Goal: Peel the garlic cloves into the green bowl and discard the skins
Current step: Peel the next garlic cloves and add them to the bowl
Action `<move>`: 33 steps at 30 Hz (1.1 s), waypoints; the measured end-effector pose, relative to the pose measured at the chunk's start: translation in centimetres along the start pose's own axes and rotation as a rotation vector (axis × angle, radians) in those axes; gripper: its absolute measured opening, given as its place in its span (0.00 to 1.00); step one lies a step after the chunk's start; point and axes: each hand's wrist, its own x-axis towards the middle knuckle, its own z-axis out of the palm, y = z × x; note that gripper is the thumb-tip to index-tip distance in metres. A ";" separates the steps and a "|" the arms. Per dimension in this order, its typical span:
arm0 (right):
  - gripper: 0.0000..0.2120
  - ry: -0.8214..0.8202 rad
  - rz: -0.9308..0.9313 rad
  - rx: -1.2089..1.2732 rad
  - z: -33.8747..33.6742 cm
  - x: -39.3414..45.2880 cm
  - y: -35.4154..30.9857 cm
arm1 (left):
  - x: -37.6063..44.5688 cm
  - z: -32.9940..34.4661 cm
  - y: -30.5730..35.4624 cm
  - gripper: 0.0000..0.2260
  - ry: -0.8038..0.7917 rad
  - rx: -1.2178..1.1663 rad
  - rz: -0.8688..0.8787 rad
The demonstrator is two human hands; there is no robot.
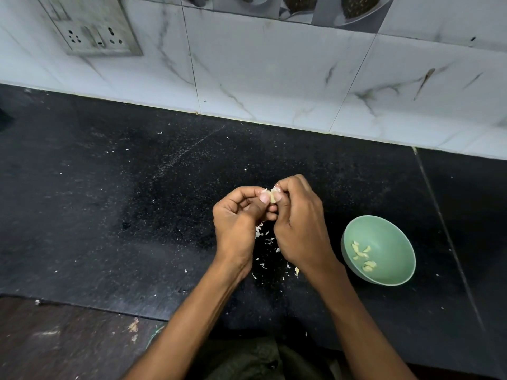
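Note:
Above the black counter, my left hand (238,218) and my right hand (297,226) meet fingertip to fingertip. Between the thumbs and fingers of both they pinch one pale garlic clove (272,198), with a bit of white skin sticking up at its top. To the right of my right hand stands the green bowl (389,237), with several peeled cloves (362,256) lying in its bottom. Scraps of garlic skin (264,242) are scattered on the counter under and between my wrists.
The black stone counter (137,215) runs back to a white tiled wall (274,78) with a socket plate (90,28) at upper left. Its front edge drops to a dark floor at lower left. A seam crosses the counter right of the bowl.

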 end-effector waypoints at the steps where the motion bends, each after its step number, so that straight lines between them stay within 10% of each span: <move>1: 0.04 0.013 0.018 0.063 0.0 0.0 0.0 | 0.0 0.0 -0.1 0.02 -0.009 0.026 0.046; 9: 0.12 -0.047 0.285 0.450 0.0 0.4 0.0 | 0.3 -0.3 -1.0 0.01 -0.088 0.086 0.234; 22: 0.07 0.037 0.067 -0.219 0.5 0.1 -0.4 | -0.4 0.7 -1.2 0.04 0.012 -0.016 0.083; 33: 0.07 0.064 0.061 -0.132 0.8 -0.1 0.0 | -0.5 0.8 -0.5 0.02 0.019 -0.104 0.009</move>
